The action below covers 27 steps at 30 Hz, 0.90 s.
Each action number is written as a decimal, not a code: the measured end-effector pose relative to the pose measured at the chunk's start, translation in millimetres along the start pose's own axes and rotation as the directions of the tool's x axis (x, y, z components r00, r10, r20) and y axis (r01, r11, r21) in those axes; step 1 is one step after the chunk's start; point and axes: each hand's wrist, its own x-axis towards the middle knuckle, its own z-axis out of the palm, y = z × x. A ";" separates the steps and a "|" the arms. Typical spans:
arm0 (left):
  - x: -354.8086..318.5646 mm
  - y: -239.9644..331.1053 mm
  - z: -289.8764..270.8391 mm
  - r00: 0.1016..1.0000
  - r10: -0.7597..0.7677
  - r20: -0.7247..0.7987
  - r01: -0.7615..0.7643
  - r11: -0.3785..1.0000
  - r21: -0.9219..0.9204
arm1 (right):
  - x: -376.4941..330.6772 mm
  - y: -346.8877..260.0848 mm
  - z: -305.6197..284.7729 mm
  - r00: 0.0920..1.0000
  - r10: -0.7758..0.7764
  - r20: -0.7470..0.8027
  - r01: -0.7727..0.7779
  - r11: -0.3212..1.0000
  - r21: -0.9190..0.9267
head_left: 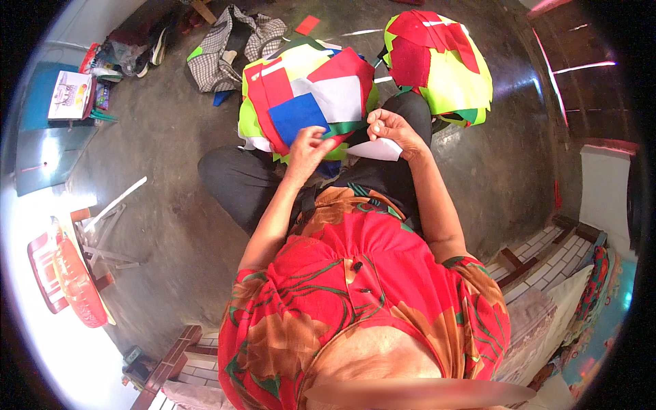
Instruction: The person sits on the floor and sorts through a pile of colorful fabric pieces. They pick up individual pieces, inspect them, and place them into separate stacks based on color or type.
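In the head view, the left hand [309, 145] rests its curled fingers on the near edge of a stack of cloth pieces [307, 99], touching the blue square [297, 117] on top; whether the fingertips actually pinch a piece cannot be told, as they are folded under. The right hand [391, 130] is pressed together, thumb against fingers, pinching a white piece of cloth [374, 149] that hangs just below it, over the dark trousers [239, 181].

Beyond the left hand the stack spreads in red, white, blue and yellow-green layers. Past the right hand and a little apart lies a second pile of cloth [441, 65], red over yellow. Further off from the left hand, a checked bag [222, 51] lies on the grey floor [171, 137], and a small red scrap [307, 24] sits beyond the stack. Well away on the left-hand side are a white box on a blue surface [70, 94] and a red plastic stool [65, 277].

The lower layers of the stack are covered, the white piece is partly hidden by the right hand, and things near the rim are bent and dim.
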 end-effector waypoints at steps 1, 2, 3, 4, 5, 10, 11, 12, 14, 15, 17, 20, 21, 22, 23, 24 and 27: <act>0.3 2.1 10.5 0.995 0.048 0.084 -0.038 0.993 -0.114 | -0.4 0.2 -0.2 1.000 -0.004 0.003 0.004 1.000 0.004; 1.0 3.9 17.7 0.978 0.134 0.157 -0.132 0.991 -0.020 | -1.2 0.3 -0.4 1.000 0.000 0.007 -0.001 1.000 0.009; 3.3 16.4 23.1 0.948 0.213 0.238 -0.234 0.970 0.064 | -1.9 -0.2 -1.0 1.000 0.004 0.010 -0.004 1.000 0.012; 3.4 31.8 26.9 0.926 0.111 0.360 -0.121 0.993 0.006 | -1.7 -2.2 -0.8 1.000 0.005 0.017 -0.005 1.000 0.015; 4.3 29.4 35.7 0.904 0.183 0.387 -0.178 0.983 -0.048 | -2.3 -3.1 -0.9 1.000 0.006 0.016 -0.006 1.000 0.016; 10.2 26.7 43.6 0.850 -0.078 0.521 0.066 0.997 0.040 | -2.2 -1.0 -0.9 1.000 -0.017 -0.015 0.017 1.000 0.015; 13.7 30.8 38.3 0.837 -0.122 0.534 0.072 0.991 0.115 | -2.3 -2.3 -0.2 0.999 -0.024 -0.026 0.024 1.000 0.017; 14.5 29.8 33.2 0.861 -0.088 0.501 0.080 0.996 0.037 | -0.9 0.0 -0.6 0.997 -0.028 -0.065 0.029 0.999 0.016; 19.9 20.1 19.9 0.884 -0.090 0.458 0.150 0.984 -0.095 | 2.3 6.1 -4.1 0.989 -0.037 -0.142 0.039 0.999 0.013; 24.6 24.1 14.9 0.905 -0.133 0.404 0.221 0.959 -0.180 | 3.1 5.0 -5.0 0.991 -0.014 -0.129 0.019 0.999 0.034; 29.8 31.9 0.5 0.921 -0.212 0.326 0.336 0.855 -0.396 | 3.0 3.0 -6.7 0.994 0.030 -0.103 -0.022 0.997 0.076; 45.1 38.1 -17.1 0.966 -0.156 0.205 0.254 0.714 -0.652 | 2.4 -0.2 1.9 0.989 0.024 -0.144 -0.022 1.000 0.013; 52.6 39.9 -23.4 0.977 -0.119 0.180 0.211 0.702 -0.680 | 2.5 -0.1 1.6 0.989 0.025 -0.145 -0.024 1.000 0.013; 61.1 47.7 -26.9 0.974 -0.183 0.130 0.223 0.732 -0.644 | 2.3 -0.1 1.6 0.991 0.020 -0.134 -0.020 1.000 0.004; 75.3 43.9 -31.8 0.987 -0.119 0.104 0.158 0.745 -0.648 | 2.0 0.1 1.6 0.992 0.015 -0.124 -0.016 1.000 -0.005; 87.0 50.8 -32.5 0.997 -0.077 0.032 0.080 0.762 -0.642 | 1.8 -0.5 0.2 0.993 0.007 -0.119 -0.010 1.000 -0.017; 122.9 61.8 -43.0 0.997 0.009 -0.077 -0.056 0.778 -0.625 | 2.9 0.1 -1.9 0.994 0.047 -0.102 -0.048 0.999 -0.011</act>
